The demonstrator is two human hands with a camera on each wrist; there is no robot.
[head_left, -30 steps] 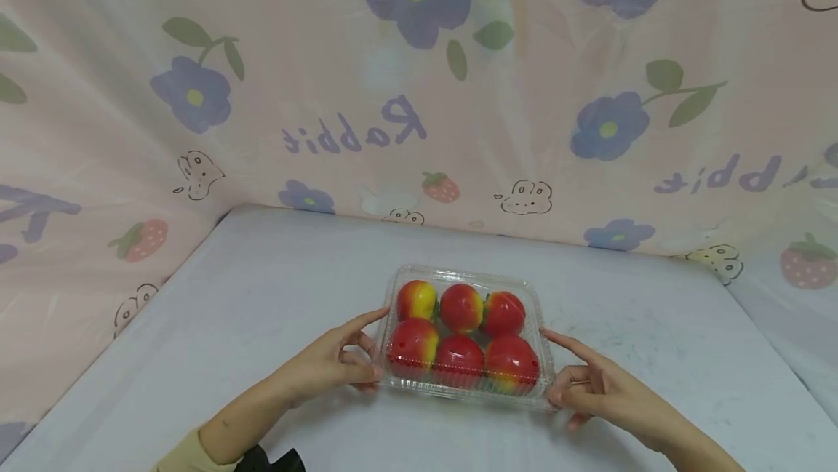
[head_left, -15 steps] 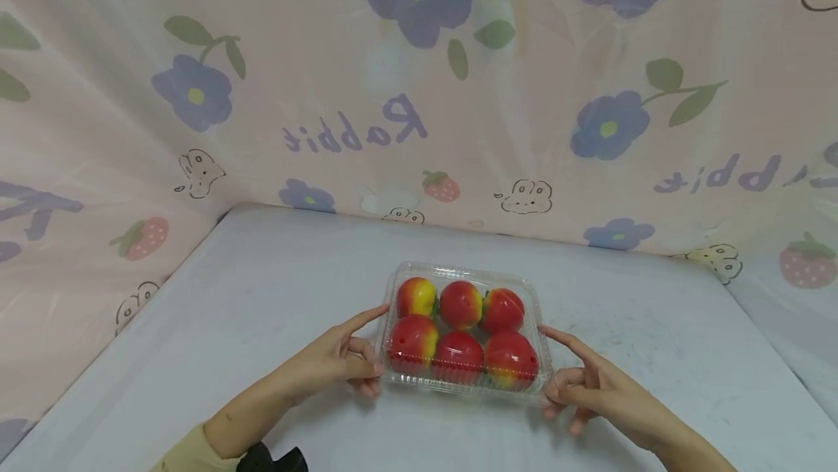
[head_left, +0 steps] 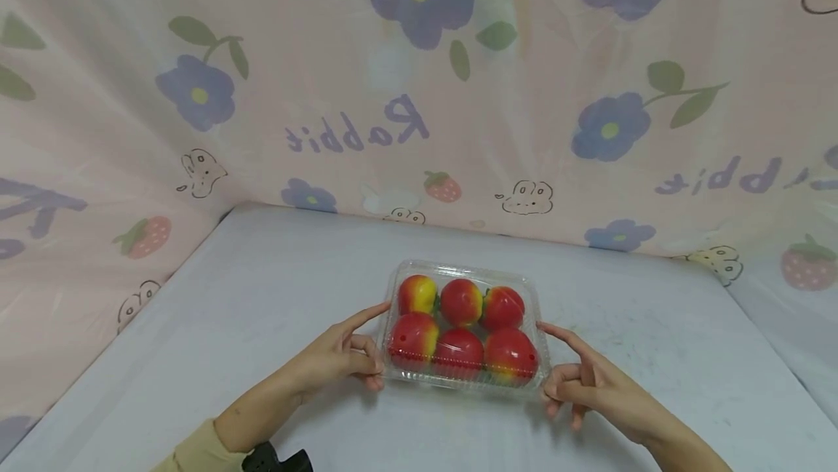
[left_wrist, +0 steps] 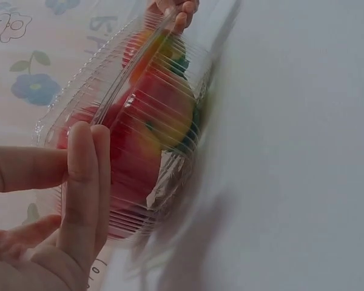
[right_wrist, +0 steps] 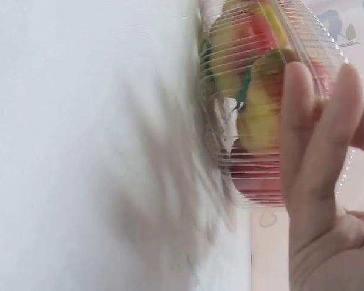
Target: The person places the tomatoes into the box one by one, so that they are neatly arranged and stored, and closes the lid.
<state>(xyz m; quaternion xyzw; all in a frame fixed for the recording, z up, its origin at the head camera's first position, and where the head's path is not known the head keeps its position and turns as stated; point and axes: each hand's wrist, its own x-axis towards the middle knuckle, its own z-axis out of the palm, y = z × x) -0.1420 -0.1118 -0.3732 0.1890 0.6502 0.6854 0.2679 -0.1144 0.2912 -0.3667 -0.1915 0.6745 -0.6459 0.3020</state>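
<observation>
A clear plastic clamshell box (head_left: 465,381), lid down, holds several round red-and-yellow fruits (head_left: 460,302) in two rows. My left hand (head_left: 334,359) pinches the rim near its front left corner, index finger stretched along the left side. At the opposite corner my right hand (head_left: 602,392) grips the rim in the same way, with the index finger reaching up the right side. In the left wrist view, the ribbed side of the box (left_wrist: 139,176) and thumb and fingers at its rim show up close. Green leaf pieces show among the fruits in the right wrist view (right_wrist: 246,85).
The box is over a white-covered table (head_left: 294,268). Behind it and along both sides hangs a pink curtain (head_left: 517,108) printed with flowers, rabbits and strawberries. A black strap piece (head_left: 278,457) shows by the left sleeve (head_left: 203,450).
The box has shifted slightly away from me, and its front edge appears higher in the head view. Both hands have moved along with it, keeping their hold on the corners.
</observation>
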